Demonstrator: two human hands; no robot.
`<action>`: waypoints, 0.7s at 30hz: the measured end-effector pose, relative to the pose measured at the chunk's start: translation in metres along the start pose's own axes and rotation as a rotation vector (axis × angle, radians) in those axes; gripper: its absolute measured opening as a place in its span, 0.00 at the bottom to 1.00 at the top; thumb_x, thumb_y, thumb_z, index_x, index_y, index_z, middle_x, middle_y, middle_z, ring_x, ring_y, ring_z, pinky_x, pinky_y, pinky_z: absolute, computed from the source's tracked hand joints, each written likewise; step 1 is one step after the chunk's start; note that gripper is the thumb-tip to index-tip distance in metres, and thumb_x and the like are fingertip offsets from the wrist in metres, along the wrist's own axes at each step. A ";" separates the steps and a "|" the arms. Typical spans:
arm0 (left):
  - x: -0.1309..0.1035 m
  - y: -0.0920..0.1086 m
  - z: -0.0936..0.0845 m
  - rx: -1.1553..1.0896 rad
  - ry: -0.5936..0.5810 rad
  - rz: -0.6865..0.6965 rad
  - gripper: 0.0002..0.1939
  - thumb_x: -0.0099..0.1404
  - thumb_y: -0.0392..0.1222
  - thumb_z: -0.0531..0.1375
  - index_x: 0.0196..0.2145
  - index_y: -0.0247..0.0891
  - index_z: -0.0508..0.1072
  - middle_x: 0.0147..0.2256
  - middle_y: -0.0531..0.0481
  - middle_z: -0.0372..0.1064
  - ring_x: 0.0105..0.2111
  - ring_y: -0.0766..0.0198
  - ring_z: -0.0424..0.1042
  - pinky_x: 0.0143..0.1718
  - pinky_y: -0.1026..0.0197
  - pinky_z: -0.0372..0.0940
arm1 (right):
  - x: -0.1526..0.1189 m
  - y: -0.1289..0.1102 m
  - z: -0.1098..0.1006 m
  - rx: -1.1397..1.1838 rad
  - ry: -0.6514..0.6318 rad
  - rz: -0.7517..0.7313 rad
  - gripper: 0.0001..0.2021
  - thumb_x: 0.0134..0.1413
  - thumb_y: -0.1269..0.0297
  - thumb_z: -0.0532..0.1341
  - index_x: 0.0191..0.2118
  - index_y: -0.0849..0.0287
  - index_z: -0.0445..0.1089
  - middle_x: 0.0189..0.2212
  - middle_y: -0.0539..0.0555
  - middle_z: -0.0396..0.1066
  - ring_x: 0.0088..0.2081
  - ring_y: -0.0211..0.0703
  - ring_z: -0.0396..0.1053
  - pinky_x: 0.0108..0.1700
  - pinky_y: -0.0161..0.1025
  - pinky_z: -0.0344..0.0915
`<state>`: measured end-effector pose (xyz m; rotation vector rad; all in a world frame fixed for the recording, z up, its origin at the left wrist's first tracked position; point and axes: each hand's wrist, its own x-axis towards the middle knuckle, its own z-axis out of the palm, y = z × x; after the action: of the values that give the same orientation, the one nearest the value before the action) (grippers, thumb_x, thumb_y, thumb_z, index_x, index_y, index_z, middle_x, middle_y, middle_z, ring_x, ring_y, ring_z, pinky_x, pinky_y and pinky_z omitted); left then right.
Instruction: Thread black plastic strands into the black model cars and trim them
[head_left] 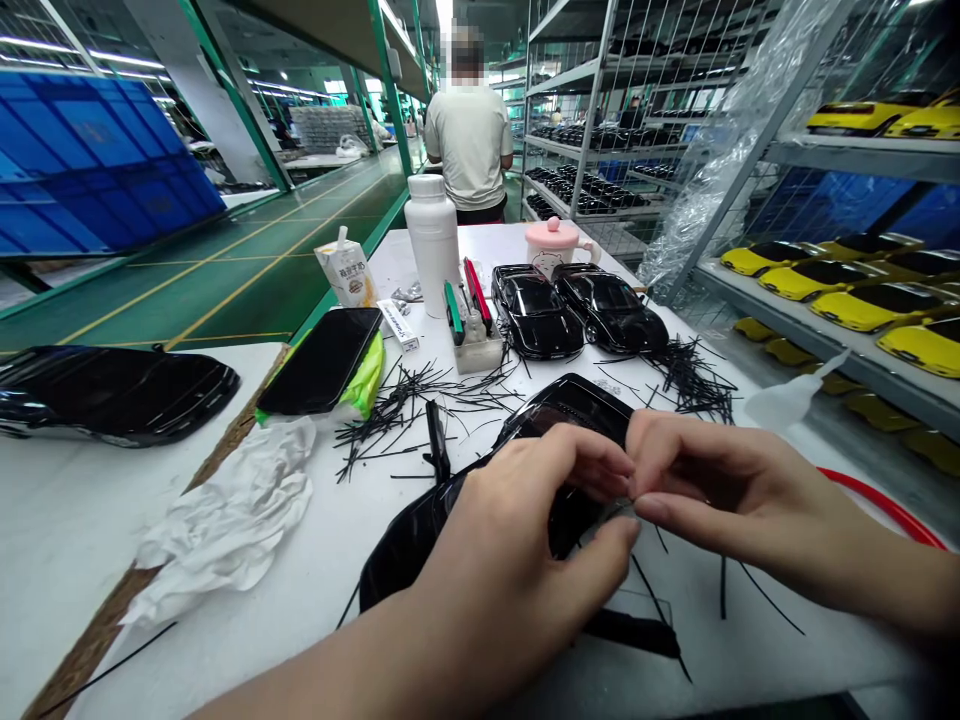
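A glossy black model car (409, 535) lies in front of me with a door (436, 440) standing out from its side. My left hand (525, 530) reaches over the car and hides much of it; its fingers curl toward the thumb around a small, clear-looking piece (606, 517) too indistinct to name. Closed in a pinch, my right hand (712, 490) meets the left fingertips over the car's right side. What the right fingers hold is hidden. A loose black strip (634, 632) rests on the table below the hands.
Thin black strips (405, 395) lie scattered beyond the car. Two black model cars (536, 310), a white bottle (433, 250), a pink-lidded mug (551, 245) and a tool holder (480, 352) stand behind. Left are a phone (322, 360), crumpled tissue (232, 520) and another black car (112, 390). Racks flank the right.
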<state>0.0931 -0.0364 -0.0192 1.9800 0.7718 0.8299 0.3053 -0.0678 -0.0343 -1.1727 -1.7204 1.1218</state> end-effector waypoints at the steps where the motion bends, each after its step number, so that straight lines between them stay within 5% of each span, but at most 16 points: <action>1: 0.000 0.000 0.000 0.010 0.006 0.005 0.08 0.62 0.31 0.64 0.38 0.41 0.72 0.36 0.59 0.77 0.37 0.72 0.76 0.41 0.71 0.68 | -0.001 0.000 0.000 -0.014 -0.001 -0.020 0.06 0.62 0.60 0.65 0.33 0.51 0.73 0.29 0.48 0.66 0.32 0.39 0.66 0.29 0.35 0.59; 12: 0.000 0.000 -0.002 0.136 -0.016 -0.030 0.09 0.59 0.28 0.60 0.32 0.42 0.68 0.32 0.58 0.73 0.35 0.67 0.72 0.40 0.62 0.65 | -0.006 -0.006 -0.005 -0.079 0.017 -0.095 0.05 0.63 0.61 0.64 0.33 0.48 0.72 0.29 0.48 0.66 0.31 0.38 0.67 0.28 0.34 0.61; 21: 0.001 0.001 -0.003 0.088 -0.059 0.086 0.10 0.60 0.26 0.58 0.30 0.41 0.64 0.33 0.56 0.75 0.36 0.66 0.72 0.46 0.60 0.64 | -0.005 -0.009 -0.006 -0.028 -0.007 -0.069 0.04 0.60 0.62 0.66 0.33 0.48 0.74 0.28 0.48 0.68 0.28 0.37 0.66 0.27 0.33 0.62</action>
<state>0.0914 -0.0349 -0.0166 2.1185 0.7041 0.7959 0.3094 -0.0728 -0.0250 -1.1192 -1.7729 1.0650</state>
